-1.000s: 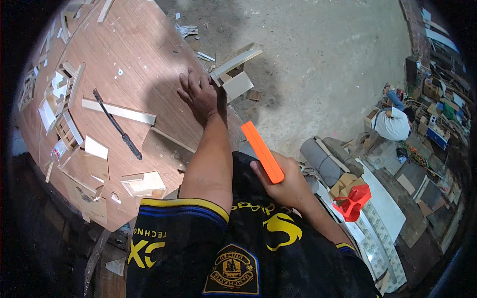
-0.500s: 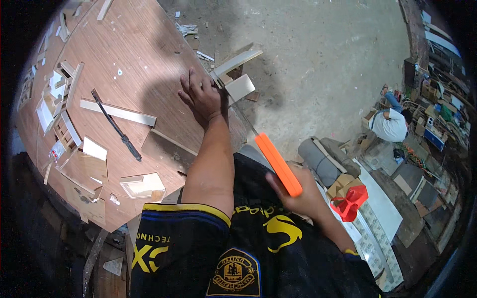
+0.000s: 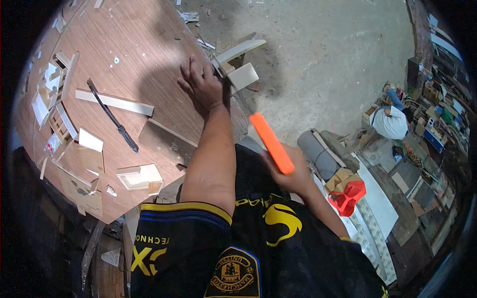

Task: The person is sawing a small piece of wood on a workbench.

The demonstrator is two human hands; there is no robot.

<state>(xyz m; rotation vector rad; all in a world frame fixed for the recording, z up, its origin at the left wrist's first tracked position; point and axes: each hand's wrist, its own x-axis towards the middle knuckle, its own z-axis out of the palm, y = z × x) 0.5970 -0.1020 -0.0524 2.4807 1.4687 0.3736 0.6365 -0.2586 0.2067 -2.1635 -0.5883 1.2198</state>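
A wood-grain desk [image 3: 124,44] fills ten o'clock, grey concrete floor [image 3: 323,59] at one. The left hand [image 3: 203,87] lies spread flat beside pale wood offcuts [image 3: 241,74]. The right hand [image 3: 293,174], centre, grips an orange bar-shaped tool [image 3: 271,143]. Red bag [image 3: 348,194] at four.

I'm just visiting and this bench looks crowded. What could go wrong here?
1. The left hand lies flat at the table edge; the orange tool in the right hand could hit its fingers.
2. The pale wood pieces overhang the edge and might fall.
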